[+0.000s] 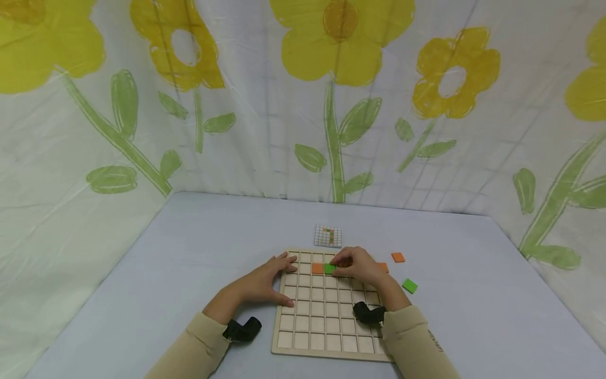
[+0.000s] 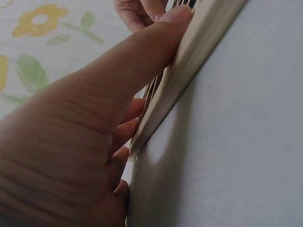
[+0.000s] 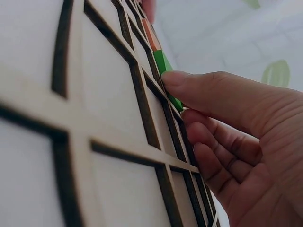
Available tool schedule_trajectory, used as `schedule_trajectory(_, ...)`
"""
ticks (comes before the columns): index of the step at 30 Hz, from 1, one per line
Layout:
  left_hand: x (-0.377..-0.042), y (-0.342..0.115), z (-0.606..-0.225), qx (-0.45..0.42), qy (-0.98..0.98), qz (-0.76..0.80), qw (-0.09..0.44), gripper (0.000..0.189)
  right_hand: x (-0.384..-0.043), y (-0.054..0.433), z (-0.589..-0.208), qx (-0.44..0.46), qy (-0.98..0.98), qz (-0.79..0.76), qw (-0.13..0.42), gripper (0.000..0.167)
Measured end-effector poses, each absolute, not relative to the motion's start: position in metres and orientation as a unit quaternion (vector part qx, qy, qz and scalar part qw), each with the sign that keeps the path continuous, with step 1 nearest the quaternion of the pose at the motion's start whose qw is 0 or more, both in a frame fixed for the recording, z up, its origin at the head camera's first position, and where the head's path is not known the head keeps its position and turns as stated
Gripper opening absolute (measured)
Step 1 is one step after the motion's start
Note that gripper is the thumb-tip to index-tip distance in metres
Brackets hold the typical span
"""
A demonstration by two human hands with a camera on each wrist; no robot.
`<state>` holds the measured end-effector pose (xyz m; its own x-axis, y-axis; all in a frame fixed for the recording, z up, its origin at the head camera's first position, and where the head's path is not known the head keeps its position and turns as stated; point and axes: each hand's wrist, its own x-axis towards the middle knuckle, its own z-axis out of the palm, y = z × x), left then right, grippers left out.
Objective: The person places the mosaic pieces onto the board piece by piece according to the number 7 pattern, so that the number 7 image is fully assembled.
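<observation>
A wooden grid board (image 1: pixel 310 342) lies on the table, its square cells framed by raised strips. My left hand (image 1: pixel 262 280) rests on the board's left edge with spread fingers; in the left wrist view its thumb (image 2: pixel 156 45) lies along the rim. Thumb and fingers of my right hand (image 1: pixel 361 267) pinch a green square tile (image 1: pixel 329 269) in an upper row. That tile (image 3: pixel 163 66) appears slightly tilted in the right wrist view. Directly left of it, an orange tile (image 1: pixel 317 269) sits in a cell.
Beyond the board lies a small card (image 1: pixel 327 236) printed with a coloured grid pattern. To the right are a loose orange tile (image 1: pixel 398 257), a green tile (image 1: pixel 410 286) and another orange tile (image 1: pixel 383 267), partly hidden by my right hand. A flower-printed curtain (image 1: pixel 255 131) hangs behind the table.
</observation>
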<state>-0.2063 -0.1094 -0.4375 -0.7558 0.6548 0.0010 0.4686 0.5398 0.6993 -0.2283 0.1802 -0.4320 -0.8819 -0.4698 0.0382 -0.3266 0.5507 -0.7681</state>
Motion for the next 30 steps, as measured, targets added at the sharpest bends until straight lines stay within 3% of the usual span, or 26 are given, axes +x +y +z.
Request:
schedule_trajectory(13,-0.2073,-0.1095,-0.4373,0.324,0.869,0.348,0.135,0.090,-0.2284,0.1794,-0.4325,-0.227,0.875,-0.418,0.089,0.024)
schedule_trajectory(26,-0.2063,-0.1092,-0.4359,0.323,0.869,0.351,0.134,0.077,-0.2262,0.1812,-0.4306,-0.271,0.863,-0.422,0.057,0.026)
schedule_trajectory(30,-0.2068,-0.1091,-0.4367,0.324,0.867,0.353,0.134,0.076,-0.2281,0.1806,-0.4317,-0.254,0.871,-0.415,0.070,0.024)
